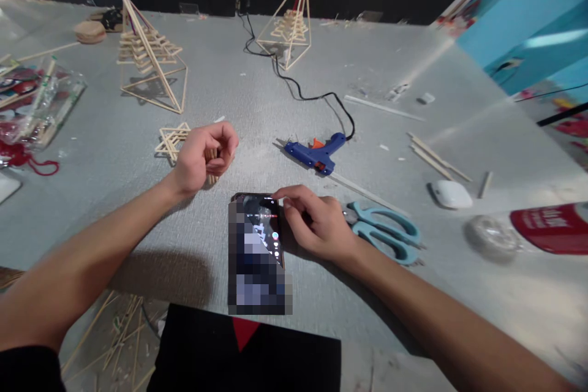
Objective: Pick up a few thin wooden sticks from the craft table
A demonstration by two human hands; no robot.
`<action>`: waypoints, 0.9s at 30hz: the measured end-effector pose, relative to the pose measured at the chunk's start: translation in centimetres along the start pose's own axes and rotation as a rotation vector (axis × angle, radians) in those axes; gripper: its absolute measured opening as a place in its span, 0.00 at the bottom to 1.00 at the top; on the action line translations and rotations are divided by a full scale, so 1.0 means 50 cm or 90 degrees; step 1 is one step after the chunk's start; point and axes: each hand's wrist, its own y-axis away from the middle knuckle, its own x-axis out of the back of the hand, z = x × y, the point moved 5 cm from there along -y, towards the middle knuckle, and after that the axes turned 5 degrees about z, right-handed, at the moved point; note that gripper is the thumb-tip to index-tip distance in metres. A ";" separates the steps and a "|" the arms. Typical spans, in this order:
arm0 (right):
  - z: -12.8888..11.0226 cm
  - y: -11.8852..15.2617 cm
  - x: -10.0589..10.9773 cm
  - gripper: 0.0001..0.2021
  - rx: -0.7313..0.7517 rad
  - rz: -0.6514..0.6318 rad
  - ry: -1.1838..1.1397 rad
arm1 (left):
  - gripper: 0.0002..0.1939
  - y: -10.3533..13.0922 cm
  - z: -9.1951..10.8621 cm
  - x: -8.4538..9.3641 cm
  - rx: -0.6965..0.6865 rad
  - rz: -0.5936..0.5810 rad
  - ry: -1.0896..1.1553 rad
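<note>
A phone (253, 214) lies on the grey table (303, 294), its screen lit and partly pixelated. At its upper right corner is my right hand (319, 220), with the index finger reaching to the screen edge and the fingers curled but apart, holding nothing. My left hand (204, 153) rests above and left of the phone, fingers curled inward around some short wooden sticks (212, 177) that show beneath the palm. Just left of that hand sits a small star-shaped stick frame (171, 139). Blue-handled scissors (388, 229) lie right of my right hand.
Behind my hands is a blue glue gun (316, 153) with a black cord. Two stick pyramids (154, 64) (291, 27) stand at the back. A plastic bag (46, 104) is at left; a white case (452, 194) and a red-labelled bottle (551, 228) are at right.
</note>
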 end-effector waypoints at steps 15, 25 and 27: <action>-0.005 -0.004 0.002 0.12 0.026 -0.004 0.021 | 0.13 0.002 0.002 -0.011 -0.002 -0.027 0.040; -0.010 -0.005 0.001 0.11 0.061 -0.005 0.013 | 0.13 -0.001 -0.002 -0.010 0.003 -0.031 0.054; -0.011 -0.004 0.001 0.11 0.069 -0.007 0.011 | 0.13 -0.002 -0.001 -0.012 0.004 -0.033 0.052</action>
